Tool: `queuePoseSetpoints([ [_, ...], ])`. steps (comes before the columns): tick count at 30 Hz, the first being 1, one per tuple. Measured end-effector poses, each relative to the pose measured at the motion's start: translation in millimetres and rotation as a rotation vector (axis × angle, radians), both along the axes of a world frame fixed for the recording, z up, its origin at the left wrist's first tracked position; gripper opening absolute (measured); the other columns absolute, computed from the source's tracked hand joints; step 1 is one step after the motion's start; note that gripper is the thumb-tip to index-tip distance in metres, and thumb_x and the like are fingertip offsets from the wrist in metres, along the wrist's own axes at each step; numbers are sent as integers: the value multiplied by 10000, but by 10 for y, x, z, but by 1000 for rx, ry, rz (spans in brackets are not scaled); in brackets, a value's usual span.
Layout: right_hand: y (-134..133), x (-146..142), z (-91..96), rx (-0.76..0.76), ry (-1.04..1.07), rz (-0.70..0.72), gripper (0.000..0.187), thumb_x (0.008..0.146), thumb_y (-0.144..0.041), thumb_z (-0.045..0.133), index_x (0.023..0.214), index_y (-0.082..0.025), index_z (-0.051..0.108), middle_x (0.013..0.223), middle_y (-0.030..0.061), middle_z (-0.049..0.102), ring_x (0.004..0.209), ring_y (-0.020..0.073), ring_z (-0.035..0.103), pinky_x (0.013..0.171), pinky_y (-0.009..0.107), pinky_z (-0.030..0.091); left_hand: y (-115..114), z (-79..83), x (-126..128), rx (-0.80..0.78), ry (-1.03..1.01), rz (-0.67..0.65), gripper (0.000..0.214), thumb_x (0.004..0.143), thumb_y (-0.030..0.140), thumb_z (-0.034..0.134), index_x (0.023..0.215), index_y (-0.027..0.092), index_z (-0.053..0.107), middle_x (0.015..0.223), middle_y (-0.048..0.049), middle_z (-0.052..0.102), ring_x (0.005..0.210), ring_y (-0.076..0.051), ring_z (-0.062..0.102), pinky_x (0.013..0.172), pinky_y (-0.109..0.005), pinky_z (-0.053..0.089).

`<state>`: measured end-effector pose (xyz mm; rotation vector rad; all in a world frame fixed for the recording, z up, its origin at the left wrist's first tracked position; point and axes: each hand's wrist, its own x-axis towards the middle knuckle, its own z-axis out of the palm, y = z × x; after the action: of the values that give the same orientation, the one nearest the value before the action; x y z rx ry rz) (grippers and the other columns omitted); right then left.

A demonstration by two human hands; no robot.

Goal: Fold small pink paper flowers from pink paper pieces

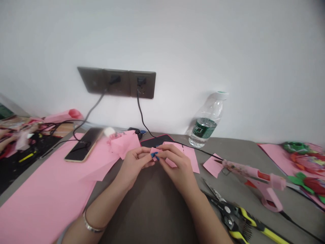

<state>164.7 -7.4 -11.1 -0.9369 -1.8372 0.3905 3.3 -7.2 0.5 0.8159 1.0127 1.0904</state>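
Between the fingertips of both hands is a small piece of pink paper (154, 150), held above the grey table. My left hand (137, 162) pinches it from the left side, fingers curled. From the right, my right hand (176, 161) closes thumb and fingers on the same piece; blue nails show there. The fingers partly hide the paper, so its exact fold cannot be made out. Just behind the hands lie pink paper squares (191, 157) and a dark flat object with a red edge (165, 137). Crumpled pink paper (127, 144) sits beyond my left hand.
Pink sheets (50, 196) with a phone (83, 145) spread at left. A water bottle (205, 122) stands by the wall. At right lie a pink glue gun (254, 176), its cord, and yellow-black scissors (228, 213). Wires hang from wall sockets (122, 83).
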Motion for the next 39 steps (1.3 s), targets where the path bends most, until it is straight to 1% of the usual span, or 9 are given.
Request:
queuePoseSetpoints([
  [5, -21, -1, 42, -82, 49, 45, 183, 880, -111, 546, 875, -235, 681, 1046, 82, 677, 999, 214, 656, 856, 348, 535, 3, -19, -17, 35, -28, 8, 214, 694, 312, 823, 846, 169, 773, 766, -26, 757, 717, -101, 680, 708, -177, 559],
  [8, -28, -13, 48, -162, 203, 60, 156, 894, -146, 533, 918, -228, 664, 1026, 86, 685, 999, 220, 645, 858, 364, 521, 10, -23, -19, 43, -7, -4, 227, 699, 308, 822, 860, 158, 765, 787, -42, 764, 755, -115, 692, 702, -173, 553],
  [12, -7, -18, -4, -337, 454, 15, 81, 907, -266, 566, 966, -215, 588, 922, 61, 658, 821, 185, 634, 738, 320, 520, 26, -29, -15, 36, 34, 67, 266, 639, 321, 855, 803, 150, 735, 734, -35, 752, 708, -127, 682, 652, -192, 552],
  [14, 7, -27, -31, -413, 474, 12, 122, 887, -328, 601, 904, -208, 585, 827, 31, 617, 724, 162, 595, 655, 282, 495, 29, -29, -15, 46, 59, 87, 275, 634, 331, 855, 794, 153, 722, 733, -33, 750, 697, -131, 675, 649, -207, 553],
  [17, 18, -58, -51, -487, 459, 51, 194, 828, -374, 668, 810, -204, 578, 725, -2, 564, 632, 141, 534, 567, 251, 443, 17, -22, -9, 100, 91, 26, 233, 712, 352, 801, 825, 162, 725, 838, -57, 763, 797, -153, 683, 708, -229, 552],
  [23, 1, -83, -25, -506, 409, 73, 168, 856, -351, 629, 804, -193, 606, 749, 12, 589, 673, 152, 537, 600, 256, 430, -16, -36, 12, 135, 131, -33, 194, 774, 351, 744, 857, 175, 732, 987, -66, 728, 920, -182, 647, 747, -249, 541],
  [28, -13, -72, -9, -531, 385, 119, 217, 895, -388, 590, 820, -186, 610, 754, 15, 583, 676, 149, 535, 615, 258, 438, -13, -33, 17, 206, 215, -100, 206, 823, 370, 691, 853, 172, 739, 879, -44, 705, 827, -157, 629, 682, -222, 507],
  [33, 14, -65, -37, -579, 499, 104, 264, 811, -439, 687, 781, -180, 643, 740, 33, 636, 642, 153, 566, 595, 266, 470, 1, -1, -9, 225, 276, -54, 184, 777, 332, 731, 840, 160, 734, 849, -51, 719, 814, -177, 644, 703, -251, 508],
  [39, 28, -36, -24, -562, 476, 57, 207, 780, -387, 714, 745, -184, 705, 704, 40, 682, 650, 168, 589, 590, 277, 468, 7, -21, -25, 257, 317, -47, 160, 749, 318, 746, 809, 173, 717, 804, -32, 717, 771, -180, 653, 692, -260, 490],
])
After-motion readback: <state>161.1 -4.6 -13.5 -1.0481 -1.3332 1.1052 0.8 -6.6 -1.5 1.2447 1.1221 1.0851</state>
